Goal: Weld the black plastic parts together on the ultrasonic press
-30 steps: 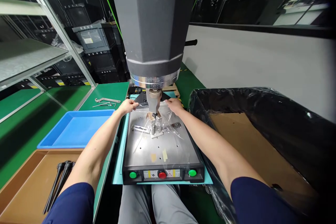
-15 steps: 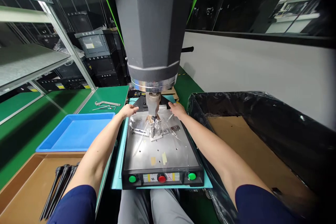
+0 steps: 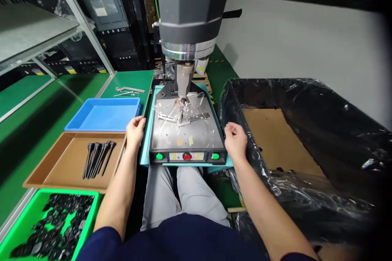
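Observation:
A grey press machine stands before me, its head (image 3: 191,12) over a steel base plate (image 3: 183,132). On the plate a small metal fixture (image 3: 181,112) sits under the horn, draped with clear plastic film (image 3: 196,106). The front panel carries two green buttons (image 3: 159,156) and a red button (image 3: 185,156). My left hand (image 3: 134,129) hangs beside the plate's left edge, fingers loosely curled, holding nothing. Off the plate's right front corner my right hand (image 3: 235,140) hovers near the right green button with its fingers curled and nothing in them.
A blue tray (image 3: 104,115) and a brown tray (image 3: 73,159) with several black rods (image 3: 98,157) lie to the left. A green bin (image 3: 52,224) of black parts sits nearer. A black-lined cardboard box (image 3: 275,138) fills the right. Wrenches (image 3: 128,89) lie behind.
Both hands have pulled back from the film at the fixture to the front sides of the machine. My head has drawn back and tilted down, revealing the trays and green bin.

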`<act>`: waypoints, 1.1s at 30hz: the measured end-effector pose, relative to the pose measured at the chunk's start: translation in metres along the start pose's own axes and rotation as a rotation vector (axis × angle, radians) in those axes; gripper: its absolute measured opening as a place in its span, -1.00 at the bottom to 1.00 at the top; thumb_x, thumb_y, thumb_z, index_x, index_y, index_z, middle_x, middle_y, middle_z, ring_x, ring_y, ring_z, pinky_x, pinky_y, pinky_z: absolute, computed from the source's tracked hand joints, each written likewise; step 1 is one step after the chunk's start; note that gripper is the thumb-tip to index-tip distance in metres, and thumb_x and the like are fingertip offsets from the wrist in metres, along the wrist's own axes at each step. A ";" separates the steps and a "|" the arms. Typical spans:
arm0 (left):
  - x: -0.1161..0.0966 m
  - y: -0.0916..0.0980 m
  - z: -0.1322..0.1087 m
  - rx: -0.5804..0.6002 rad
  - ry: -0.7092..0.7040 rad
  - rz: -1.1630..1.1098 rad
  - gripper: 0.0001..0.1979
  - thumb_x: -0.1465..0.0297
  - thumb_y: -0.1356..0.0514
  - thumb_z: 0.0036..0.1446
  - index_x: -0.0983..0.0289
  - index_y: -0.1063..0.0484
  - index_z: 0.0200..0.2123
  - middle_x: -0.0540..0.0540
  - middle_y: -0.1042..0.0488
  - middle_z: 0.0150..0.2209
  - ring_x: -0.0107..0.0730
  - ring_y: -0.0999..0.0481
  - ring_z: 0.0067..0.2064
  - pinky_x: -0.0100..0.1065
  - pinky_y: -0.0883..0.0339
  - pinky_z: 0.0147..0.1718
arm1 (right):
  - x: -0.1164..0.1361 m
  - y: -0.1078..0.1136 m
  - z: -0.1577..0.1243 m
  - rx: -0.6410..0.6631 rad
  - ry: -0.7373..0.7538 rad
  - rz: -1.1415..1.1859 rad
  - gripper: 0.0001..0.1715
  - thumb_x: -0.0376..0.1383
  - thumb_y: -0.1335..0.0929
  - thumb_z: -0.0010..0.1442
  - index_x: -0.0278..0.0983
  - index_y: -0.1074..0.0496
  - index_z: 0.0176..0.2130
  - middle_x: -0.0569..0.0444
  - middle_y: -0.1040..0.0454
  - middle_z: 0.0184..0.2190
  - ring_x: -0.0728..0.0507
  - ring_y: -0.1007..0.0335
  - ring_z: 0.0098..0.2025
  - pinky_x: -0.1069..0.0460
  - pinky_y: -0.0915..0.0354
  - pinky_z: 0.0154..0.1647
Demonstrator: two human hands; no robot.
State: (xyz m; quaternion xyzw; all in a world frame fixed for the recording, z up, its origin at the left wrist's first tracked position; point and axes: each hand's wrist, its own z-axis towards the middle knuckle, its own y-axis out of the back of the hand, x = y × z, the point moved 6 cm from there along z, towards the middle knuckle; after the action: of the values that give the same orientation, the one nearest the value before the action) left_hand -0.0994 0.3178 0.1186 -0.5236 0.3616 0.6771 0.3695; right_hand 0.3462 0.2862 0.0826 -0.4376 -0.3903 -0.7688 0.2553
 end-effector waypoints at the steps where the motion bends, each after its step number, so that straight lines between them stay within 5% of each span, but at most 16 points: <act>1: 0.015 0.012 -0.023 -0.034 0.024 0.000 -0.58 0.19 -0.28 0.01 0.36 -0.47 -0.14 0.18 -0.55 -0.21 -0.33 -0.52 -0.21 -0.27 -0.37 -0.12 | -0.010 0.006 -0.024 0.011 -0.006 -0.056 -0.52 -0.11 -0.26 0.19 -0.32 -0.39 0.00 -0.16 -0.45 -0.07 -0.22 -0.40 -0.06 -0.12 -0.33 -0.05; 5: 0.070 0.035 -0.099 0.018 0.142 0.112 -0.57 0.25 -0.31 -0.02 0.35 -0.45 -0.10 0.24 -0.53 -0.13 -0.22 -0.52 -0.09 -0.18 -0.34 0.00 | -0.052 0.011 -0.088 0.115 -0.035 -0.277 -0.31 -0.08 -0.30 0.10 -0.38 -0.29 0.14 -0.29 -0.34 0.05 -0.38 -0.25 0.10 -0.26 -0.21 0.10; 9: 0.100 0.028 -0.131 0.215 0.183 0.227 -0.41 0.27 -0.35 -0.07 0.30 -0.37 0.06 0.25 -0.47 0.00 -0.16 -0.49 0.00 -0.16 -0.33 0.01 | -0.081 0.000 -0.103 0.215 -0.044 -0.283 -0.15 0.00 -0.30 0.09 -0.38 -0.15 0.24 -0.32 -0.27 0.12 -0.41 -0.20 0.17 -0.26 -0.16 0.16; 16: 0.113 0.025 -0.125 0.142 0.111 0.432 -0.38 0.21 -0.35 -0.10 0.25 -0.37 0.07 0.21 -0.45 0.01 -0.11 -0.46 0.00 -0.15 -0.32 -0.01 | -0.094 -0.004 -0.102 0.150 0.005 -0.231 -0.12 0.16 -0.24 0.12 -0.38 -0.22 0.19 -0.30 -0.31 0.06 -0.41 -0.25 0.13 -0.25 -0.19 0.14; 22: 0.127 0.026 -0.124 0.179 0.147 0.317 -0.27 0.20 -0.38 -0.18 0.27 -0.34 0.11 0.25 -0.39 0.08 -0.09 -0.45 0.04 -0.16 -0.32 -0.01 | -0.099 -0.007 -0.105 0.174 -0.023 -0.211 -0.13 0.13 -0.24 0.13 -0.35 -0.19 0.22 -0.29 -0.28 0.11 -0.39 -0.21 0.17 -0.24 -0.17 0.17; 33: 0.109 0.025 -0.124 0.194 0.215 0.184 -0.26 0.18 -0.44 -0.28 0.31 -0.42 0.03 0.29 -0.48 0.00 -0.03 -0.50 0.00 -0.10 -0.32 0.01 | -0.099 -0.007 -0.104 0.191 -0.085 -0.177 -0.12 0.13 -0.24 0.10 -0.34 -0.20 0.22 -0.27 -0.28 0.12 -0.40 -0.21 0.19 -0.24 -0.15 0.19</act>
State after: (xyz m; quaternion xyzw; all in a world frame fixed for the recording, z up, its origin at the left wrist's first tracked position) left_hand -0.0857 0.2111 -0.0083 -0.5196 0.5090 0.6102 0.3141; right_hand 0.3406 0.2097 -0.0388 -0.4073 -0.5092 -0.7285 0.2099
